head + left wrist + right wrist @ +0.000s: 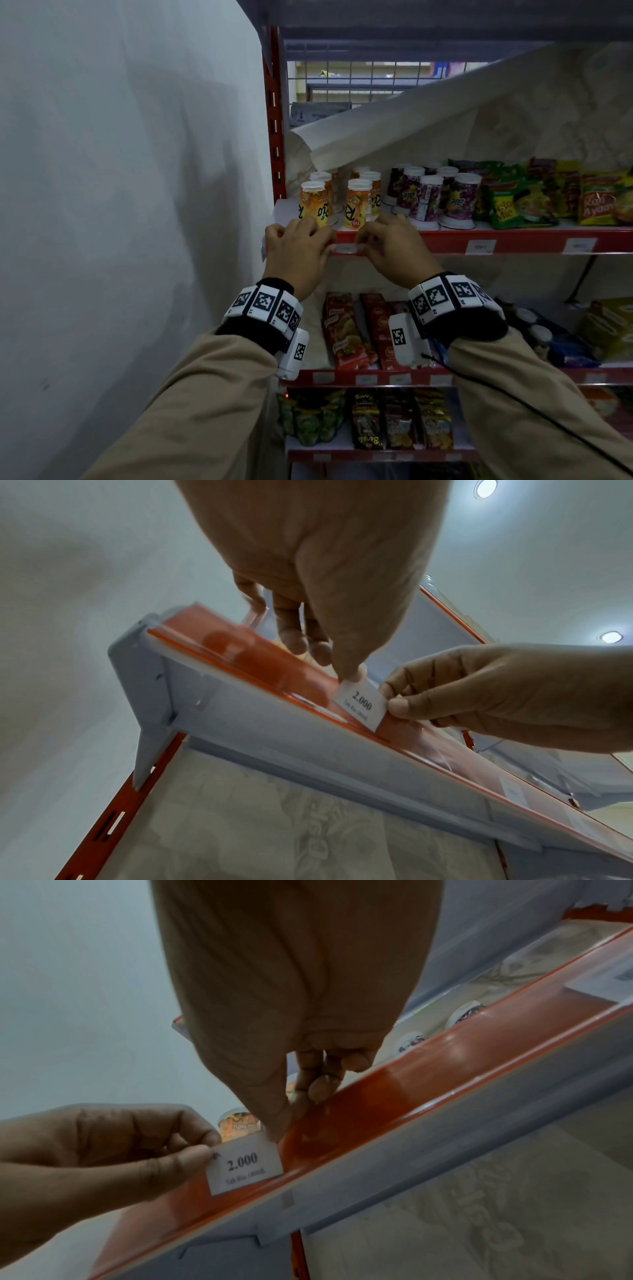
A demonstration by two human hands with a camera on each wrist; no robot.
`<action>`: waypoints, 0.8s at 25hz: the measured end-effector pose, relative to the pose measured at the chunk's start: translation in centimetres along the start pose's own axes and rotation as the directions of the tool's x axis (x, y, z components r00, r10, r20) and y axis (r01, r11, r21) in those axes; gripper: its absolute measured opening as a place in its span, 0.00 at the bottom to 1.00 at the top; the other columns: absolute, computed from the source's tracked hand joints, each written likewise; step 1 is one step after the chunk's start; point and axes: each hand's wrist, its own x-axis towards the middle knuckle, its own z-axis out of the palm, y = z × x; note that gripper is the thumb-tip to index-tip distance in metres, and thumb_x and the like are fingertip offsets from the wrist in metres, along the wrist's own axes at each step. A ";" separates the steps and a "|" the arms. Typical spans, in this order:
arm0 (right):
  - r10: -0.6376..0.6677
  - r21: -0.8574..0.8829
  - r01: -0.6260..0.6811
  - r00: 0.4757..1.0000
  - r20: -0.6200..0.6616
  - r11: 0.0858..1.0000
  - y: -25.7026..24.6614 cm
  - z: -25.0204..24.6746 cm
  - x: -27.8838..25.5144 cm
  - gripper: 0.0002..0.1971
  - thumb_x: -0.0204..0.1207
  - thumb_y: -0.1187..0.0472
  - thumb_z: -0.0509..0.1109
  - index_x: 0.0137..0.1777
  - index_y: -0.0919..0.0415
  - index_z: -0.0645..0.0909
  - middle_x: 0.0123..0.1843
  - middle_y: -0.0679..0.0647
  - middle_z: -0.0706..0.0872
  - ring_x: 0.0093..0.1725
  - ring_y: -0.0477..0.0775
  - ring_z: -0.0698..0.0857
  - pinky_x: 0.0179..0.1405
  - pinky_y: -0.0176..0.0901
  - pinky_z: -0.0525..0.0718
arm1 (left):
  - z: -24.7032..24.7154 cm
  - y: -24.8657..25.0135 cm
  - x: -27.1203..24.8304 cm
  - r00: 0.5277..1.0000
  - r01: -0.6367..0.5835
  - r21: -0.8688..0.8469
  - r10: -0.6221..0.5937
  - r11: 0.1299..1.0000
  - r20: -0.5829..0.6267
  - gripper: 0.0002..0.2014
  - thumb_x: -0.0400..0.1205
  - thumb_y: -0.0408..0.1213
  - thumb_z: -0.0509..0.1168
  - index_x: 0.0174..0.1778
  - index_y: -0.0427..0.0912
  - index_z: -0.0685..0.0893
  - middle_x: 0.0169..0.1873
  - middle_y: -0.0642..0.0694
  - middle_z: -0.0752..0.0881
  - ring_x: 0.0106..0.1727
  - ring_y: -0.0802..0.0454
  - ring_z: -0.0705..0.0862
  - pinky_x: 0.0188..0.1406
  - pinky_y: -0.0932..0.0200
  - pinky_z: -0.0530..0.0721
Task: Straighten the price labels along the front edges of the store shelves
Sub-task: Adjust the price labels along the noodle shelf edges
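The price label point(245, 1164) marked 2.000 sits between left hand point(296, 253) and right hand point(394, 251), both pinching its ends.

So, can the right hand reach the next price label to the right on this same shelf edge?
Probably yes. The right hand now pinches the 2.000 label; the next label sits along the same red strip with nothing in front of it.

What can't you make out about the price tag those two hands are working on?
- Head view: the price label is largely covered by the left hand and right hand; its print is too small.
- Wrist views: "2.000" reads clearly, but the small line beneath is blurred.
- Whether the label sits level: the wide-angle tilt prevents judging.
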 end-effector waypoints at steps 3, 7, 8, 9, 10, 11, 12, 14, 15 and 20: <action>0.013 0.000 -0.013 1.000 0.002 1.000 -0.2 -0.2 -0.2 0.06 0.76 0.57 0.70 0.52 0.52 0.84 0.52 0.54 0.80 0.56 0.59 0.74 0.57 0.55 0.74 | 0.0 0.0 0.1 1.000 0.006 0.011 -0.006 1.000 0.009 0.08 0.84 0.50 0.57 0.52 0.56 0.80 0.49 0.53 0.77 0.52 0.51 0.75 0.51 0.52 0.57; 0.025 -0.003 -0.025 1.000 0.008 1.000 -0.4 -0.2 -0.2 0.06 0.77 0.57 0.69 0.53 0.51 0.84 0.53 0.53 0.79 0.57 0.58 0.74 0.58 0.55 0.73 | 0.0 -0.3 0.4 1.000 0.006 0.000 -0.006 1.000 0.009 0.11 0.84 0.52 0.57 0.51 0.54 0.82 0.50 0.53 0.78 0.53 0.51 0.76 0.53 0.51 0.57; 0.027 -0.005 -0.027 1.000 0.009 1.000 -0.4 -0.2 -0.2 0.06 0.77 0.57 0.69 0.52 0.51 0.84 0.53 0.53 0.79 0.57 0.58 0.73 0.59 0.55 0.73 | 0.1 -0.3 0.4 1.000 0.005 -0.002 -0.005 1.000 0.008 0.11 0.84 0.52 0.57 0.51 0.54 0.83 0.50 0.53 0.78 0.53 0.51 0.76 0.54 0.50 0.57; 0.029 -0.005 -0.029 1.000 0.008 1.000 -0.4 -0.2 -0.2 0.06 0.77 0.57 0.69 0.53 0.51 0.84 0.53 0.53 0.79 0.57 0.58 0.74 0.59 0.55 0.73 | 0.1 -0.3 0.4 1.000 0.004 -0.001 -0.004 1.000 0.008 0.11 0.84 0.52 0.57 0.51 0.55 0.83 0.50 0.54 0.79 0.53 0.52 0.76 0.54 0.50 0.57; 0.030 -0.005 -0.030 1.000 0.005 1.000 -0.4 -0.2 -0.2 0.06 0.77 0.57 0.69 0.53 0.51 0.84 0.53 0.53 0.79 0.57 0.58 0.74 0.59 0.56 0.73 | 0.1 -0.3 0.4 1.000 0.001 0.004 -0.001 1.000 0.006 0.11 0.84 0.52 0.57 0.52 0.55 0.83 0.50 0.54 0.79 0.53 0.52 0.76 0.54 0.50 0.58; 0.030 -0.002 -0.030 1.000 0.000 1.000 -0.4 -0.1 -0.2 0.06 0.77 0.57 0.69 0.53 0.51 0.84 0.53 0.53 0.80 0.57 0.58 0.74 0.59 0.56 0.73 | 0.1 -0.4 0.3 1.000 -0.005 0.011 0.005 1.000 -0.003 0.11 0.84 0.52 0.56 0.53 0.55 0.82 0.51 0.54 0.79 0.53 0.52 0.76 0.54 0.51 0.58; 0.028 0.003 -0.028 1.000 -0.008 1.000 -0.3 -0.1 -0.2 0.07 0.77 0.57 0.69 0.53 0.52 0.83 0.53 0.53 0.80 0.57 0.58 0.74 0.59 0.57 0.73 | 0.2 -0.4 0.3 1.000 -0.013 0.016 0.013 1.000 -0.016 0.10 0.84 0.52 0.56 0.54 0.56 0.81 0.51 0.55 0.80 0.53 0.53 0.77 0.53 0.51 0.58; 0.013 0.028 -0.011 0.999 -0.042 1.000 -0.2 0.1 -0.3 0.10 0.75 0.59 0.70 0.55 0.53 0.80 0.53 0.52 0.81 0.55 0.59 0.76 0.58 0.58 0.74 | 0.2 -0.4 0.2 0.998 -0.031 0.020 0.032 0.999 -0.056 0.09 0.84 0.51 0.58 0.56 0.55 0.80 0.52 0.55 0.81 0.52 0.52 0.78 0.53 0.51 0.59; 0.004 0.047 -0.001 0.998 -0.067 0.999 -0.2 0.1 -0.4 0.11 0.74 0.59 0.71 0.56 0.54 0.79 0.52 0.51 0.82 0.53 0.59 0.76 0.57 0.58 0.75 | 0.3 -0.4 0.1 0.996 -0.040 0.021 0.042 0.999 -0.079 0.09 0.83 0.50 0.59 0.55 0.55 0.79 0.52 0.54 0.81 0.51 0.51 0.78 0.52 0.51 0.60; -0.012 0.036 0.018 0.985 -0.175 0.999 1.0 0.4 -1.2 0.08 0.71 0.62 0.74 0.50 0.56 0.81 0.48 0.52 0.80 0.53 0.58 0.74 0.52 0.51 0.74 | 0.8 -0.1 -0.3 0.987 -0.032 0.024 0.035 0.999 -0.158 0.05 0.81 0.43 0.63 0.51 0.53 0.80 0.49 0.52 0.80 0.50 0.49 0.77 0.51 0.52 0.60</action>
